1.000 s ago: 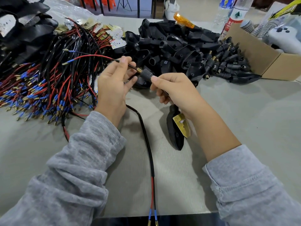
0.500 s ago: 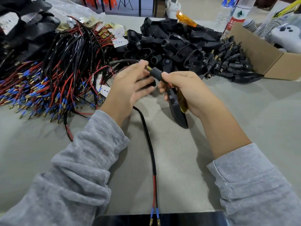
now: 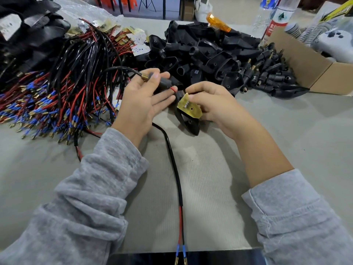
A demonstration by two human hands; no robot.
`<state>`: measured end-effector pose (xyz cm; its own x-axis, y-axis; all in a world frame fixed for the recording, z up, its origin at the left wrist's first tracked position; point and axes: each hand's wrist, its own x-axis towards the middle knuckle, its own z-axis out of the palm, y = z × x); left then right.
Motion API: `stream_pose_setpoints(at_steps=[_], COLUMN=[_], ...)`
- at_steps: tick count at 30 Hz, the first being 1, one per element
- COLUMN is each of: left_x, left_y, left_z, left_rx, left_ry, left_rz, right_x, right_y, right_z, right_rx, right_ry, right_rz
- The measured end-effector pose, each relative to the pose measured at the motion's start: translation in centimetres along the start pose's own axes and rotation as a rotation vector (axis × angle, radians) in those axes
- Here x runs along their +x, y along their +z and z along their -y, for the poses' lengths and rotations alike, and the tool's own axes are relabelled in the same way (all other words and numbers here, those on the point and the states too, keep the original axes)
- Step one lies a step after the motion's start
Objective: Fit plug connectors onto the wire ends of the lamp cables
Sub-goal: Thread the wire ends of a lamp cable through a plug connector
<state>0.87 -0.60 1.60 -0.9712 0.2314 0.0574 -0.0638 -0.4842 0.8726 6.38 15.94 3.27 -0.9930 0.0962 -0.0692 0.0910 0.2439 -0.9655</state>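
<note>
Black lamp cable (image 3: pixel 172 159), limp and light, wants gripping near its brass-tipped connector (image 3: pixel 150 78). Left hand (image 3: pixel 141 104) pinches that connector; right hand (image 3: pixel 214 106) grips the black lamp housing (image 3: pixel 188 119).

Grey table (image 3: pixel 286 131) carries cable heap (image 3: pixel 57 96); black housings (image 3: pixel 206 54); possibly cardboard box (image 3: pixel 313 67).

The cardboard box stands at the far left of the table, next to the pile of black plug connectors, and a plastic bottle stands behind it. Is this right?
Not quite: in the head view the cardboard box stands at the far right of the table, not the far left. The rest holds: it is next to the pile of black plug connectors, and a plastic bottle stands behind it.
</note>
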Motion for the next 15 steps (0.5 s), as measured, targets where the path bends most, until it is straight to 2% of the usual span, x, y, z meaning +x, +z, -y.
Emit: stream_pose_setpoints(at_steps=[3,5,9,15], left_x=[0.16,0.13,0.08,0.01], left_y=[-0.15,-0.11,0.03,0.32], left_z=[-0.05,-0.08,-0.06,0.03], left_rx=[-0.087,-0.115,-0.055,-0.019], left_ry=[0.017,0.015,0.002,-0.065], left_rz=[-0.015,-0.013,-0.021,-0.015], right_x=[-0.27,-0.47,-0.55,-0.58], right_y=[0.1,0.3,0.17,-0.28], right_z=[-0.03,0.06,0.15,0.14], right_rx=[-0.003,-0.035,-0.017,-0.03], right_ry=[0.009,-0.063,-0.196,-0.25], right_rz=[0.023,-0.022,-0.162,-0.223])
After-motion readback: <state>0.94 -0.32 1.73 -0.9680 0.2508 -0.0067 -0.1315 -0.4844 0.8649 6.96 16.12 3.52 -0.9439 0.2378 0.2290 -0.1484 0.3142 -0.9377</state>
